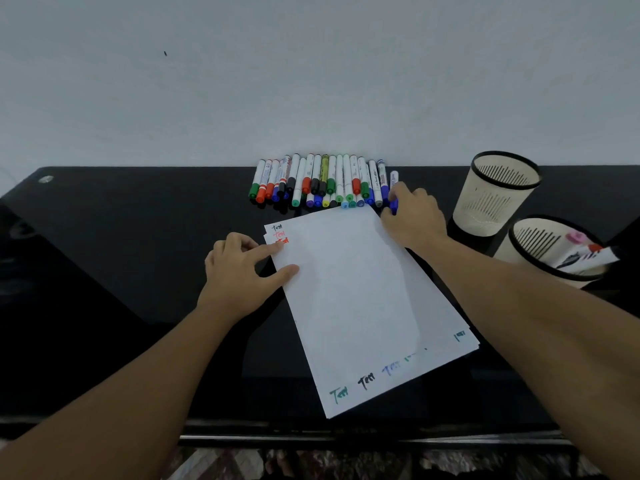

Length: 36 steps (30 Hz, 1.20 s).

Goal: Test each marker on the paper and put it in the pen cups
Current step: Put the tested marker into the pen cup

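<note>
Your right hand (414, 216) closes its fingers around the blue marker (393, 188) at the right end of the row of markers (318, 181), which lies along the back edge of the black table (121, 254). The marker's white barrel shows above the knuckles and its blue cap below them. Your left hand (242, 268) lies on the left edge of the paper (353, 292), with index finger and thumb stretched flat on the sheet and the other fingers loosely curled.

Expect the marker to be light, rigid and smooth. It rolls easily on the glossy table, so grip it at mid-barrel, clear of the cap. The cap probably pulls off with a firm tug; keep the barrel pinched while you pull.

The paper is a thin stack of loose sheets and probably slides on the table. Keep the left hand pressing it down while you write.

The two pen cups (498, 192) stand at the right, just beside each other; the nearer pen cup (540, 251) already holds markers. Both look light and may tip if knocked
</note>
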### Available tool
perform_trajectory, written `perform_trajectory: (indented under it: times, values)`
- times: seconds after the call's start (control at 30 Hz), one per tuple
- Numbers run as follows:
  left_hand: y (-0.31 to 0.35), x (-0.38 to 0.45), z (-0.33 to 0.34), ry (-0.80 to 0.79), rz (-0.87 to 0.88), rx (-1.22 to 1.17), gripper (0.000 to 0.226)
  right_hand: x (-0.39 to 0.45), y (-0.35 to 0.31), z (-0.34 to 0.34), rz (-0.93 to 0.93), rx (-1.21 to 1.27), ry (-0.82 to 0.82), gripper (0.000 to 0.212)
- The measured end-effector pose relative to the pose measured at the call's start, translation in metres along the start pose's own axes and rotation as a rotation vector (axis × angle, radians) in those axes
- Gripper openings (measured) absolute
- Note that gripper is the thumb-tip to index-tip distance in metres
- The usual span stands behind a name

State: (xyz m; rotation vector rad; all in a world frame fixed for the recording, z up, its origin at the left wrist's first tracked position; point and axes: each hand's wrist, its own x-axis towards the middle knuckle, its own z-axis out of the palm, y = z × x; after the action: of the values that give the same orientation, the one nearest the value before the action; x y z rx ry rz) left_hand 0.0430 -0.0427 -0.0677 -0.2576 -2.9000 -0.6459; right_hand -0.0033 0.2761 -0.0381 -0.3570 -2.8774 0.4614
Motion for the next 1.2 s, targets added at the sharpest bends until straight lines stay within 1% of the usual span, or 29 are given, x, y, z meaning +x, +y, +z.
perform_trajectory:
  times: [0.07, 0.2, 0.27, 0.43, 0.57, 0.77, 0.83, 0.93, 1.0, 1.07, 1.13, 1.2]
  values:
    - [0.0, 0.0, 0.0, 0.002, 0.001, 0.0, 0.066, -0.001, 0.002, -0.002, -0.022, -0.019, -0.01, 0.029]
    - [0.0, 0.001, -0.001, 0.004, -0.003, 0.0, 0.067, 0.001, 0.007, -0.006, -0.057, -0.094, -0.045, 0.05]
    - [0.0, 0.001, -0.001, 0.005, -0.002, -0.001, 0.067, 0.001, 0.011, -0.008, -0.085, -0.133, -0.045, 0.053]
    - [-0.001, 0.001, 0.0, 0.014, -0.001, -0.012, 0.066, 0.0, 0.014, -0.01, -0.163, -0.18, 0.004, 0.047]
    - [0.001, 0.001, -0.001, 0.005, -0.003, -0.011, 0.066, 0.001, 0.022, -0.009, -0.225, -0.266, 0.039, 0.046]
    - [0.0, 0.001, -0.001, 0.004, -0.011, -0.011, 0.066, 0.006, 0.02, -0.011, -0.354, -0.356, -0.008, 0.041]
    - [0.0, 0.002, -0.001, 0.0, -0.014, -0.01, 0.066, 0.007, 0.019, -0.012, -0.385, -0.355, 0.017, 0.034]
    - [0.0, 0.001, -0.001, -0.004, -0.013, -0.01, 0.065, 0.007, 0.02, -0.011, -0.461, -0.396, 0.118, 0.027]
    - [0.0, 0.001, -0.001, 0.002, -0.01, -0.013, 0.064, 0.006, 0.016, -0.011, -0.524, -0.359, 0.193, 0.027]
    - [0.0, 0.002, -0.001, 0.01, -0.006, -0.024, 0.063, 0.001, 0.004, -0.016, -0.562, -0.286, 0.207, 0.03]
    - [0.0, 0.002, -0.001, 0.026, -0.007, -0.048, 0.063, -0.011, -0.012, -0.021, -0.593, -0.232, 0.173, 0.035]
    - [0.0, 0.001, -0.001, 0.057, -0.003, -0.081, 0.064, -0.026, -0.031, -0.024, -0.625, -0.2, 0.104, 0.036]
